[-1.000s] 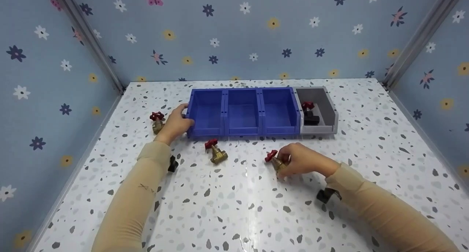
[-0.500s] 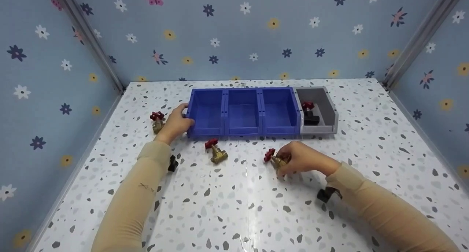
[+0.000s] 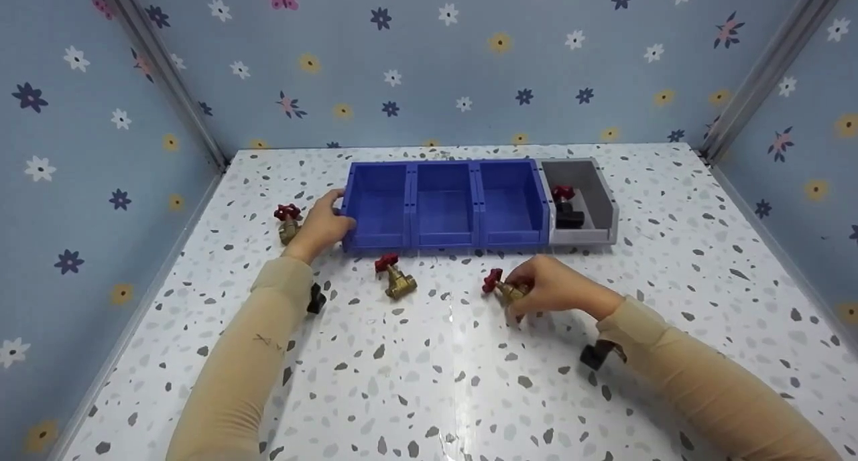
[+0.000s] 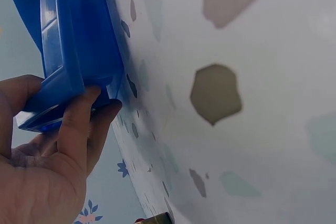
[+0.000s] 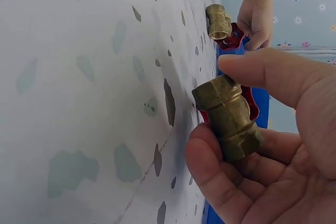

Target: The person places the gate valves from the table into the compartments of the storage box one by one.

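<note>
Your right hand [image 3: 558,289] pinches a valve [image 5: 228,118] between thumb and fingers, its red wheel [image 3: 493,280] out past the fingertips. A 2nd valve [image 3: 400,284] lies left of them. Beyond, your left hand [image 3: 320,228] pinches a blue bin [image 3: 380,240], a 3rd valve [image 3: 289,231] just left. Past your right fingers, a gray bin [image 3: 580,237] holds a 4th valve [image 3: 568,216].

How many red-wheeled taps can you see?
4: a brass tap in the right hand, another before the blue bins, a third left of the left hand, and a dark tap in the grey bin.
</note>
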`<state>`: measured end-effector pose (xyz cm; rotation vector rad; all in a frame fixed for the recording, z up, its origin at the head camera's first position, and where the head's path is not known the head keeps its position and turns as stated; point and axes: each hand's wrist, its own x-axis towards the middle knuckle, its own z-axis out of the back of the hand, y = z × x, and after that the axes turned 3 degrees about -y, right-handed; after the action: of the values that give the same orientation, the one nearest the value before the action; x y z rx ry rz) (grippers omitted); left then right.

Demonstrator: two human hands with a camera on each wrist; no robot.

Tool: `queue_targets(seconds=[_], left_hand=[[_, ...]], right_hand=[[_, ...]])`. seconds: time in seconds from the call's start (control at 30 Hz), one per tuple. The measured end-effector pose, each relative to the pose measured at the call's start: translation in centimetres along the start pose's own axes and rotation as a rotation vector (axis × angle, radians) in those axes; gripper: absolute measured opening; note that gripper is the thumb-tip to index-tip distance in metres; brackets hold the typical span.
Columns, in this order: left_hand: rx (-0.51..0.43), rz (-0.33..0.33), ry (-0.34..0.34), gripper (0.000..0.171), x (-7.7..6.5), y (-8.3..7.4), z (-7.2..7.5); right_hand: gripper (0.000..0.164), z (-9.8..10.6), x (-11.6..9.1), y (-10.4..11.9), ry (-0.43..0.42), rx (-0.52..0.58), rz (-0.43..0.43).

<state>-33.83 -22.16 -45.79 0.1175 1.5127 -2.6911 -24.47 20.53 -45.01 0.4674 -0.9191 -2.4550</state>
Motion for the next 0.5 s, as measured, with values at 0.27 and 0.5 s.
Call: queue_targets(seconds=[0.27,0.5], left_hand=[[0.007,-0.003,-0.008,0.078,0.03,0.04,0.0],[-0.014,-0.005,-0.015,0.078,0.07,0.2,-0.12]], right_hand=[[0.02,0.32,0.05,-0.1,-0.05,0.008,0.027],[0.028,0.58,-0.18,-0.01,-0.099,0.085,-0.019]])
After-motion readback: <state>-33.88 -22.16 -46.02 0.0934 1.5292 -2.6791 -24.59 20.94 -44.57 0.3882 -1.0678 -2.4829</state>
